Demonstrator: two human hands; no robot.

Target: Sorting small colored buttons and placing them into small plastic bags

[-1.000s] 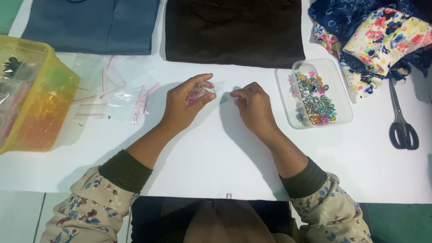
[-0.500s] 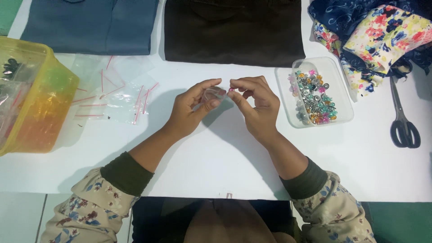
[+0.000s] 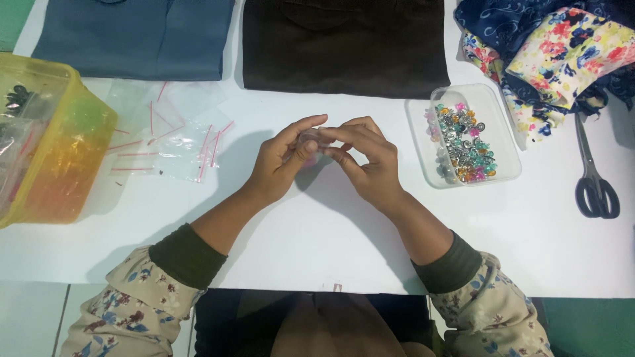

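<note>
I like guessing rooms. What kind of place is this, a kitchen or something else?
Probably a sewing or craft table, not a kitchen: folded fabrics lie along the top, scissors sit at the right, and a clear tray of colourful beads sits near the hands.

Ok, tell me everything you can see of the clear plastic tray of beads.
The clear, shallow rectangular plastic tray has rounded corners and lies flat on the white table, to the right of the right hand, which does not touch it. It holds a loose heap of small beads in silver, teal, pink and orange, gathered toward its left and lower part. Its upper right corner sits close to the floral fabric pile; whether they touch is unclear.
</note>
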